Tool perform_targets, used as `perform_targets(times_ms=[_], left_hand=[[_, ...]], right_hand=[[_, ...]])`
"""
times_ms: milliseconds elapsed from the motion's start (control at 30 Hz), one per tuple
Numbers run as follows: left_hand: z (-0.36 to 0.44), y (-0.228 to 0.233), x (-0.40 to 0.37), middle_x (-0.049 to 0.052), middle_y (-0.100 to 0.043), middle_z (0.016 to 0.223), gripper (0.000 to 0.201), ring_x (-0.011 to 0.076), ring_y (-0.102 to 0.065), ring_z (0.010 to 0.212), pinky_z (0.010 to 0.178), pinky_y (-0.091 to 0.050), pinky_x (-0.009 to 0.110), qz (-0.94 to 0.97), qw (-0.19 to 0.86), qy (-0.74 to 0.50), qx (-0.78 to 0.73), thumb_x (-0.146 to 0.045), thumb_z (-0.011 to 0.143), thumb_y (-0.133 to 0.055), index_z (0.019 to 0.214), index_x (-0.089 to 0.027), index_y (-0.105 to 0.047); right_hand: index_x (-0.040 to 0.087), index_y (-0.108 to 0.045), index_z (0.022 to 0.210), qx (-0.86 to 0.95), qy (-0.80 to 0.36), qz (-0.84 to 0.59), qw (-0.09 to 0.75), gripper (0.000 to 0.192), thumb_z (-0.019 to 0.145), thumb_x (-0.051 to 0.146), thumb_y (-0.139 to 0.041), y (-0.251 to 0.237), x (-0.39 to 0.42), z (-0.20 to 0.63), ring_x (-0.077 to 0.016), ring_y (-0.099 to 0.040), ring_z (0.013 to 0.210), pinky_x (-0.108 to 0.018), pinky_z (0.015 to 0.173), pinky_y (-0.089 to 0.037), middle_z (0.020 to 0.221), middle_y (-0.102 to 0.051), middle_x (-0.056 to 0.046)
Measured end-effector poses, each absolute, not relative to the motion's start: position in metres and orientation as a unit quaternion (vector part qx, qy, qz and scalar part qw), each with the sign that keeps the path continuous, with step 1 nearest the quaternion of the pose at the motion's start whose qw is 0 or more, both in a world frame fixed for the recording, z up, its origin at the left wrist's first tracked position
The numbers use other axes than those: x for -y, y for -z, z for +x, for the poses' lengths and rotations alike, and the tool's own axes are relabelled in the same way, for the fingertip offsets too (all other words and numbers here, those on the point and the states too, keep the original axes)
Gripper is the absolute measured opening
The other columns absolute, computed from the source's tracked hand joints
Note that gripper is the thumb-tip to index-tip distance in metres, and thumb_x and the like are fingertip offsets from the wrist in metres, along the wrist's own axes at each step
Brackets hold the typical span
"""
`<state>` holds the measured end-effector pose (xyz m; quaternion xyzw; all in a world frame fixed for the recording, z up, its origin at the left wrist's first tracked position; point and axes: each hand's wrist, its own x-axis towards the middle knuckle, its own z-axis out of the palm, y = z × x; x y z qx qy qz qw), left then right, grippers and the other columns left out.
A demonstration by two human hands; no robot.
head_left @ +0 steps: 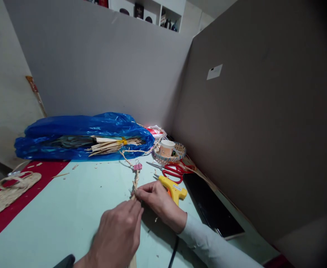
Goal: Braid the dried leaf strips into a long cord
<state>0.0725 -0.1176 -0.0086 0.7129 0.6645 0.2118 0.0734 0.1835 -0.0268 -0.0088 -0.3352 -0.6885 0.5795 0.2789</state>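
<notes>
A pale braid of plant fibre (pixel 135 179) runs toward me down the middle of the table, its far end gripped by a pink binder clip (pixel 137 167). My right hand (pixel 159 203) pinches the braid between thumb and fingers from the right side. Just nearer to me, my left hand (pixel 118 227) is closed around the strands, which come out below it at the bottom of the view. A yellow glue gun (pixel 174 188) lies just beyond my right hand. Red-handled scissors (pixel 173 173) rest behind the glue gun.
A blue plastic bag (pixel 76 126) holding a tied bundle of dry strips (pixel 110 145) lies at the back. Right of it, a paper cup (pixel 167 148) stands in a woven basket (pixel 182 149). A black tablet-like slab (pixel 212 204) lies right, a woven sandal (pixel 12 191) left. Partitions enclose the table.
</notes>
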Motion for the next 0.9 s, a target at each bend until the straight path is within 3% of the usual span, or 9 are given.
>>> perform_targets(times_ms=[100,200,267,333,433,567,667,767,900], left_hand=[[0.058,-0.004,0.107,0.011,-0.064,0.072,0.035,0.0314,-0.060,0.075,0.073,-0.039,0.045,0.594,0.165,-0.351,-0.705,-0.038,0.086,-0.045,0.061,-0.020,-0.062],[0.045,-0.009,0.093,0.010,-0.067,0.086,0.022,0.0279,-0.060,0.082,0.078,-0.041,0.041,0.559,0.263,-0.397,-0.679,-0.039,0.080,-0.052,0.080,-0.019,-0.062],[0.041,-0.006,0.085,0.007,-0.068,0.080,0.030,0.0230,-0.062,0.074,0.071,-0.046,0.035,0.554,0.353,-0.403,-0.637,-0.043,0.073,-0.058,0.090,-0.018,-0.059],[0.041,-0.002,0.080,0.002,-0.063,0.064,0.032,0.0174,-0.058,0.059,0.060,-0.045,0.029,0.542,0.426,-0.400,-0.604,-0.046,0.070,-0.057,0.083,-0.017,-0.057],[0.043,0.003,0.077,-0.007,-0.045,0.047,0.029,0.0082,-0.034,0.041,0.043,-0.029,0.022,0.522,0.476,-0.390,-0.590,-0.048,0.068,-0.053,0.068,-0.019,-0.051],[0.043,0.006,0.077,-0.011,-0.032,0.049,0.028,0.0068,-0.018,0.040,0.039,-0.016,0.022,0.512,0.474,-0.378,-0.609,-0.047,0.068,-0.048,0.067,-0.020,-0.052],[0.042,0.009,0.076,-0.009,-0.034,0.048,0.028,0.0099,-0.028,0.042,0.043,-0.022,0.024,0.534,0.422,-0.375,-0.629,-0.044,0.072,-0.047,0.061,-0.020,-0.054],[0.042,0.009,0.075,-0.003,-0.047,0.054,0.026,0.0154,-0.043,0.056,0.055,-0.032,0.027,0.563,0.348,-0.373,-0.651,-0.040,0.072,-0.049,0.058,-0.019,-0.055],[0.045,0.007,0.078,0.000,-0.053,0.058,0.025,0.0209,-0.048,0.064,0.062,-0.031,0.031,0.584,0.276,-0.348,-0.679,-0.037,0.074,-0.045,0.057,-0.021,-0.053]], right_hand=[[0.013,-0.062,0.059,0.675,-0.592,-0.334,0.286,0.030,0.078,0.035,-0.054,0.008,0.028,0.184,-0.0082,-0.031,0.048,-0.022,0.046,-0.023,0.050,-0.042,0.003],[0.014,-0.062,0.063,0.669,-0.604,-0.330,0.283,0.028,0.080,0.035,-0.052,0.007,0.029,0.184,-0.0076,-0.024,0.044,-0.021,0.043,-0.018,0.046,-0.033,0.006],[0.015,-0.061,0.064,0.675,-0.606,-0.319,0.274,0.028,0.080,0.034,-0.050,0.007,0.030,0.184,-0.0076,-0.026,0.044,-0.020,0.043,-0.020,0.048,-0.038,0.005],[0.015,-0.061,0.063,0.693,-0.595,-0.310,0.264,0.027,0.080,0.031,-0.048,0.007,0.029,0.183,-0.0080,-0.031,0.046,-0.020,0.044,-0.024,0.051,-0.045,0.004],[0.014,-0.062,0.061,0.730,-0.549,-0.314,0.259,0.026,0.080,0.022,-0.046,0.006,0.026,0.183,-0.0090,-0.038,0.050,-0.020,0.049,-0.028,0.054,-0.052,0.002],[0.013,-0.065,0.063,0.784,-0.452,-0.337,0.259,0.027,0.082,0.014,-0.046,0.004,0.027,0.186,-0.0109,-0.048,0.057,-0.021,0.056,-0.033,0.062,-0.062,-0.002],[0.014,-0.066,0.064,0.818,-0.370,-0.359,0.256,0.028,0.084,0.014,-0.046,0.002,0.033,0.189,-0.0117,-0.051,0.060,-0.023,0.059,-0.032,0.062,-0.065,-0.003],[0.015,-0.067,0.065,0.843,-0.294,-0.375,0.248,0.028,0.086,0.018,-0.048,0.002,0.039,0.191,-0.0135,-0.052,0.063,-0.025,0.060,-0.029,0.064,-0.066,-0.005],[0.015,-0.065,0.065,0.864,-0.206,-0.397,0.231,0.023,0.083,0.020,-0.052,0.003,0.043,0.191,-0.0141,-0.049,0.056,-0.028,0.054,-0.021,0.063,-0.066,-0.008]])
